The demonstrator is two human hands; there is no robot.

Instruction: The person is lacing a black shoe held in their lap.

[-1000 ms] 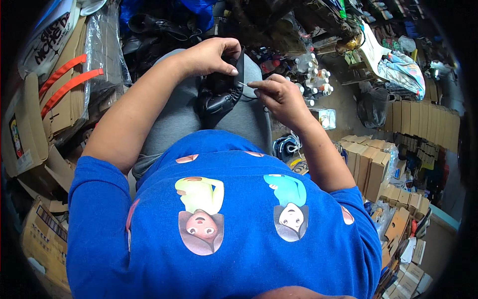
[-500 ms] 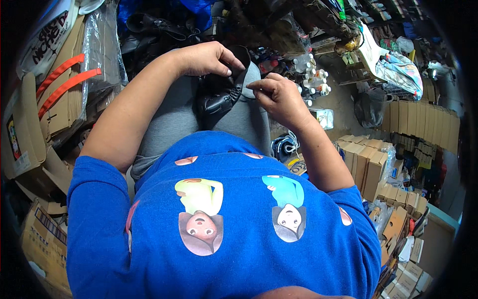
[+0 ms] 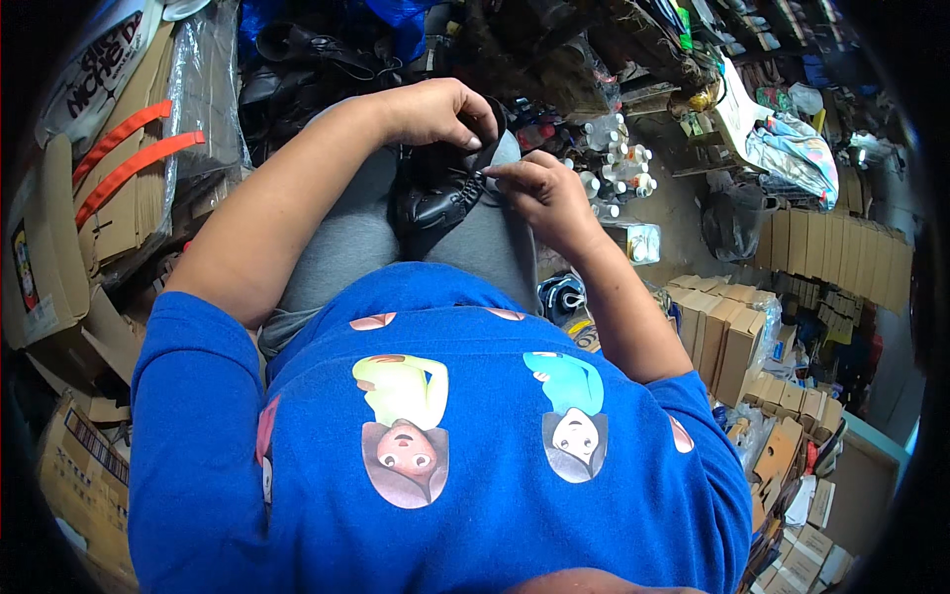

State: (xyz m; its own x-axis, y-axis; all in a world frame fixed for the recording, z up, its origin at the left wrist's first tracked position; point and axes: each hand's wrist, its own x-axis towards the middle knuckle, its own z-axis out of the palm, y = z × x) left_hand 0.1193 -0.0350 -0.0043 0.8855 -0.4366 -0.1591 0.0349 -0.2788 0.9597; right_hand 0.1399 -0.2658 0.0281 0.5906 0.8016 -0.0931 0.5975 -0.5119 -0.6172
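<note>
A shiny black leather shoe upper [image 3: 442,201] rests on my lap between my grey-clad thighs, its gathered, pleated toe toward me. My left hand [image 3: 444,114] is closed on its far edge, thumb and fingers bent over the dark material. At the right side of the pleats, my right hand [image 3: 543,192] pinches with thumb and forefinger right against the leather. Whatever sits between those fingertips is too small to make out. The inside of the upper is mostly hidden under my left hand.
Dark leather pieces [image 3: 309,51] lie in a heap beyond my knees. Several small bottles [image 3: 621,163] stand on the floor to the right, near stacked cardboard boxes [image 3: 720,322]. An opened carton [image 3: 59,262] and red straps [image 3: 129,193] are on the left.
My right hand has moved left, so its fingertips now meet the shoe upper's pleats, where before they were held apart from it. My left hand has shifted slightly right.
</note>
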